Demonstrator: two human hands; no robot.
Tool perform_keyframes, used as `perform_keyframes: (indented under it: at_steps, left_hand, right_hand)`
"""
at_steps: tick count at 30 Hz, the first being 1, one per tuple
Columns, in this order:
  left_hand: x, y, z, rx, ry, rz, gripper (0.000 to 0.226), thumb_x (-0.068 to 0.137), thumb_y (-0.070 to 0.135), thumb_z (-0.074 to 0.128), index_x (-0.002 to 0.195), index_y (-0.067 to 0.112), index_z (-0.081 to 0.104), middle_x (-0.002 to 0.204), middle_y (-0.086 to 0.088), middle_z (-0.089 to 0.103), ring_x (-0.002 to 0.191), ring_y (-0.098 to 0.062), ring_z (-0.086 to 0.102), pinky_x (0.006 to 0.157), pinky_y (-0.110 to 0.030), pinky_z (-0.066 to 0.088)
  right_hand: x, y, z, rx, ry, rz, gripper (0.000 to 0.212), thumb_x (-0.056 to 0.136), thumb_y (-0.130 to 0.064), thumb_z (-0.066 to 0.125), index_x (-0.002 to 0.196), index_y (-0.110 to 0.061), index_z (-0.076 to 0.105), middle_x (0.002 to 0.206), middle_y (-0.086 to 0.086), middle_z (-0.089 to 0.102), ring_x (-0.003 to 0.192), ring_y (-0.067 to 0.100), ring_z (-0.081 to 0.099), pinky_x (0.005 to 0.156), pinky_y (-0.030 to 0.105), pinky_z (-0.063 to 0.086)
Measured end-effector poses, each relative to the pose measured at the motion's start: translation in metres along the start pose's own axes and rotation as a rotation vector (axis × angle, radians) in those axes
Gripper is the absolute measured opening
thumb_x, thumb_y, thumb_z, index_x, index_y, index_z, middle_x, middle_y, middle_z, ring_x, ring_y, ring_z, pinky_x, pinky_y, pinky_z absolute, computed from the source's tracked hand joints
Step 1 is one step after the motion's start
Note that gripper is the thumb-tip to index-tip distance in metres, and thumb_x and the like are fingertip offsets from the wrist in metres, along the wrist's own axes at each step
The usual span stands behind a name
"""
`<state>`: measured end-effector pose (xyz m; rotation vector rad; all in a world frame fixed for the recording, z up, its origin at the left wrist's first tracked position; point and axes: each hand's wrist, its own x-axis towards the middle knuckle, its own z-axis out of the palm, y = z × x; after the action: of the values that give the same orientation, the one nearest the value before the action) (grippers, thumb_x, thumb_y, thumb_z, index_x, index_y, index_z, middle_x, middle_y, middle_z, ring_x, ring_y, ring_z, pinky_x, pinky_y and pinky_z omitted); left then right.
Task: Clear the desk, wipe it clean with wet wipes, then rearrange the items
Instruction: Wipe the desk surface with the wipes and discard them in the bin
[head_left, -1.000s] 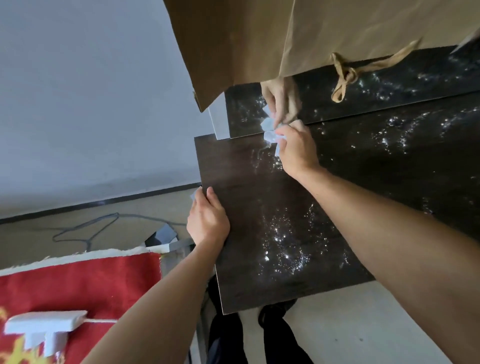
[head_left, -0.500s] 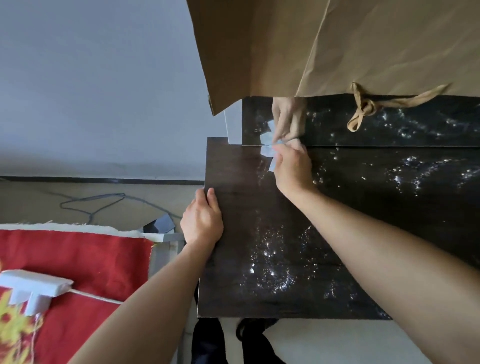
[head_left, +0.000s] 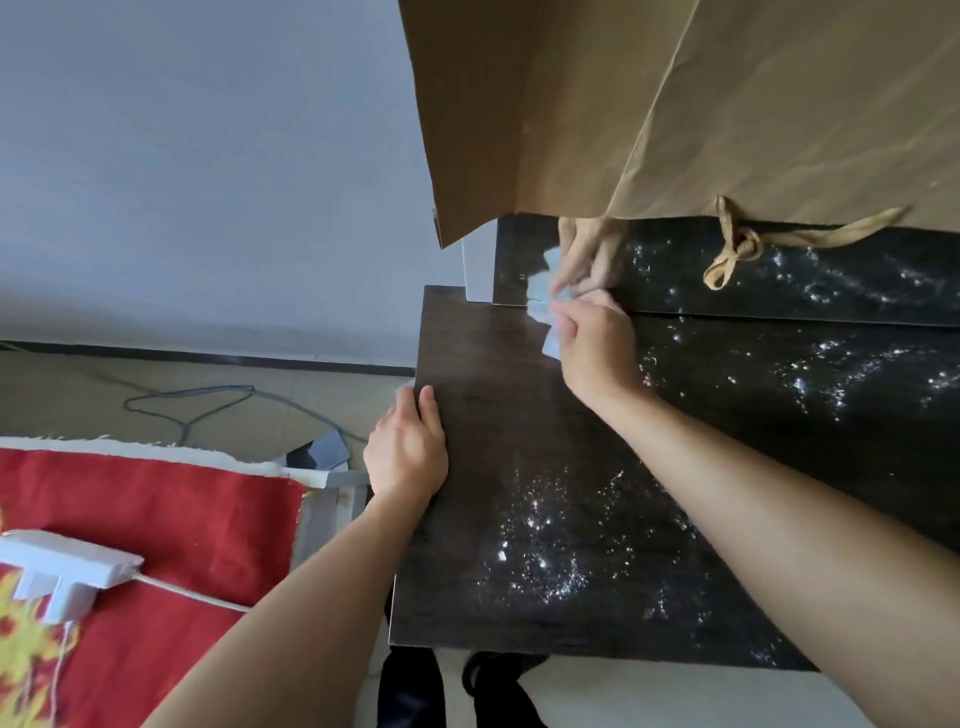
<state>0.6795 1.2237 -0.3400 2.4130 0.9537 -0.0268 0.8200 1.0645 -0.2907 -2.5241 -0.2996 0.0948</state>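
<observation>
Our right hand (head_left: 597, 348) is closed round a crumpled pale-blue wet wipe (head_left: 545, 312), pressing it into the far-left corner of the dark wood-grain desk top (head_left: 519, 467), right where the top meets a glossy black back panel (head_left: 779, 280); the panel mirrors the hand & wipe, so a second set of fingers shows just above ours. Our left hand (head_left: 408, 452) lies flat on the desk's left edge, fingers together pointing away from us, palm down; a small bit of white shows just past the fingertips, can't tell what it is or whether the hand grips it. The desk surface glints w/ scattered wet specks, thickest near the front-middle and across the right side. A big brown paper bag (head_left: 675, 104) hangs over the back of the desk, its twisted paper handle (head_left: 737, 249) dangling in front of the black panel. Left of the desk, lower down: a red cloth w/ yellow pattern (head_left: 156, 519) w/ a white fringe edge, a white plastic bracket-shaped piece (head_left: 57, 571) resting on it, a grey cable (head_left: 208, 400) looped on the beige floor, and a plain grey wall (head_left: 208, 156) behind.
</observation>
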Motion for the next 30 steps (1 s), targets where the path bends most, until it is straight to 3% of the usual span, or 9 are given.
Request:
perform_keyframes:
  at_steps: [3, 7, 10, 12, 15, 18, 23, 27, 30]
  left_hand:
    - [0.001, -0.001, 0.002, 0.004, 0.011, -0.002, 0.037, 0.097, 0.051, 0.019, 0.083, 0.022, 0.038, 0.081, -0.011, 0.063, 0.073, -0.036, 0.054, 0.061, -0.037, 0.036]
    - [0.001, -0.001, 0.0, 0.008, -0.003, -0.012, 0.037, 0.098, 0.05, 0.02, 0.082, 0.021, 0.037, 0.081, -0.012, 0.063, 0.07, -0.035, 0.052, 0.061, -0.038, 0.036]
    - [0.0, 0.0, -0.001, 0.001, -0.019, -0.022, 0.038, 0.098, 0.05, 0.019, 0.083, 0.02, 0.038, 0.084, -0.014, 0.063, 0.073, -0.036, 0.053, 0.063, -0.038, 0.037]
    - [0.001, 0.0, -0.001, 0.003, -0.016, -0.02, 0.038, 0.098, 0.05, 0.019, 0.083, 0.021, 0.038, 0.085, -0.014, 0.063, 0.077, -0.038, 0.056, 0.063, -0.038, 0.037]
    - [0.003, -0.001, 0.0, 0.001, -0.008, -0.008, 0.04, 0.098, 0.05, 0.018, 0.082, 0.02, 0.041, 0.085, -0.012, 0.063, 0.075, -0.037, 0.054, 0.063, -0.038, 0.037]
    - [0.006, -0.003, 0.003, -0.019, 0.01, 0.016, 0.04, 0.098, 0.05, 0.019, 0.081, 0.02, 0.04, 0.082, -0.012, 0.063, 0.072, -0.036, 0.051, 0.063, -0.038, 0.036]
    - [0.005, -0.004, 0.0, -0.035, -0.051, -0.009, 0.041, 0.097, 0.052, 0.015, 0.083, 0.021, 0.039, 0.079, -0.009, 0.056, 0.069, -0.03, 0.042, 0.064, -0.037, 0.034]
    - [-0.015, -0.011, -0.009, -0.116, -0.182, -0.036, 0.038, 0.097, 0.052, 0.017, 0.09, 0.022, 0.039, 0.092, -0.016, 0.06, 0.077, -0.034, 0.047, 0.066, -0.039, 0.033]
    - [-0.056, -0.036, -0.011, -0.139, -0.187, -0.031, 0.041, 0.094, 0.055, 0.015, 0.098, 0.025, 0.043, 0.101, -0.015, 0.064, 0.091, -0.039, 0.057, 0.069, -0.039, 0.036]
  right_hand:
    - [-0.025, -0.011, 0.024, -0.007, -0.052, -0.11, 0.031, 0.082, 0.007, 0.053, 0.104, -0.006, 0.07, 0.103, 0.016, 0.058, 0.097, 0.033, 0.051, 0.085, 0.036, 0.044]
    - [-0.112, 0.007, 0.008, 0.049, -0.352, -0.358, 0.032, 0.086, 0.005, 0.053, 0.106, -0.013, 0.07, 0.094, 0.007, 0.054, 0.093, 0.021, 0.05, 0.081, 0.031, 0.045]
    - [-0.145, 0.023, -0.025, 0.122, -0.595, -0.301, 0.03, 0.087, 0.002, 0.055, 0.098, -0.019, 0.073, 0.087, -0.009, 0.05, 0.087, 0.008, 0.05, 0.076, 0.023, 0.04]
    - [-0.12, 0.03, -0.034, 0.155, -0.505, -0.195, 0.027, 0.086, 0.002, 0.056, 0.097, -0.015, 0.074, 0.089, -0.006, 0.056, 0.084, 0.011, 0.055, 0.073, 0.025, 0.04]
    - [-0.07, 0.03, -0.026, 0.07, -0.161, -0.046, 0.025, 0.084, 0.006, 0.054, 0.098, -0.004, 0.073, 0.096, 0.014, 0.06, 0.087, 0.029, 0.058, 0.075, 0.032, 0.044]
    - [-0.078, 0.025, -0.002, -0.004, -0.016, -0.064, 0.026, 0.081, 0.01, 0.054, 0.098, 0.0, 0.071, 0.094, 0.017, 0.059, 0.088, 0.033, 0.055, 0.076, 0.039, 0.047]
    - [-0.189, 0.028, -0.004, -0.06, -0.207, -0.22, 0.047, 0.07, 0.018, 0.06, 0.106, -0.011, 0.069, 0.094, 0.006, 0.056, 0.088, 0.022, 0.053, 0.073, 0.026, 0.047]
    - [-0.206, 0.027, -0.038, 0.046, -0.618, -0.117, 0.023, 0.085, 0.001, 0.055, 0.087, -0.014, 0.073, 0.084, -0.006, 0.051, 0.075, 0.013, 0.05, 0.069, 0.026, 0.04]
    - [-0.145, 0.02, -0.038, 0.047, -0.419, -0.04, 0.023, 0.089, -0.003, 0.055, 0.097, -0.012, 0.075, 0.093, 0.007, 0.061, 0.082, 0.022, 0.058, 0.073, 0.032, 0.043]
